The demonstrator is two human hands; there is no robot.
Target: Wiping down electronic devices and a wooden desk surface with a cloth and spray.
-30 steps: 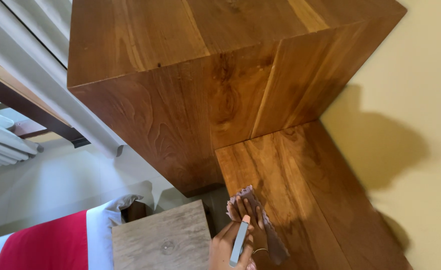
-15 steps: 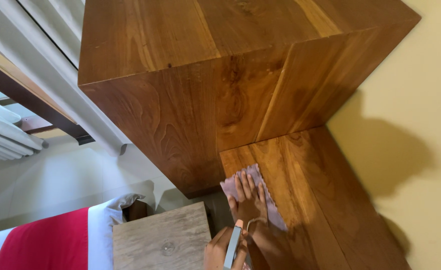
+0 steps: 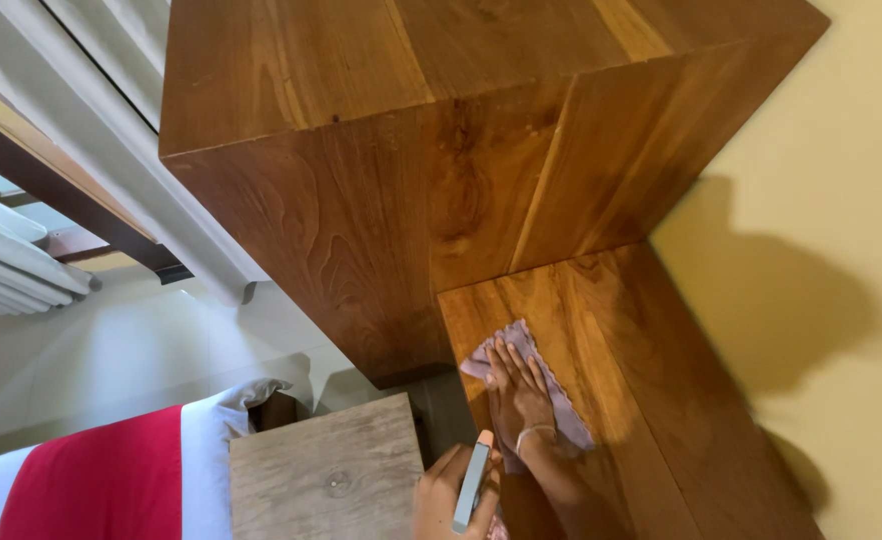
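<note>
Cloth (image 3: 561, 405): small, pale mauve-pink, thin, zigzag-cut edges. It's lying flat on the lower wooden shelf (image 3: 651, 400), near the shelf's front-left corner, just beside the foot of the tall wood block (image 3: 381, 190). One corner pokes out past my fingertips toward the block, another strip shows to the right of my wrist. The middle is hidden under my hand.

My right hand (image 3: 517, 388) is spread flat on top of the cloth, palm down, fingers straight and close together, pointing up toward the block. Pressing, not gripping. Thin band on that wrist.

My left hand (image 3: 446, 500) is at the bottom edge of view, curled around a slim grey-blue bottle (image 3: 472, 487) with a peach tip, tip pointing up toward the cloth. It's above the gap between the shelf and the grey desk (image 3: 326, 475); bottle and cloth are near each other but apart.

Shelf: warm brown planks, strong grain, glossy. The block has the same wood and rises straight up from the back of the shelf.

Left of the desk: bed (image 3: 91, 480) with a red cover over white linen. Pale floor (image 3: 111, 350) beyond, white curtain (image 3: 111, 130) top left. Yellow wall (image 3: 841, 200) on the right, with a dark shadow cast on it.
</note>
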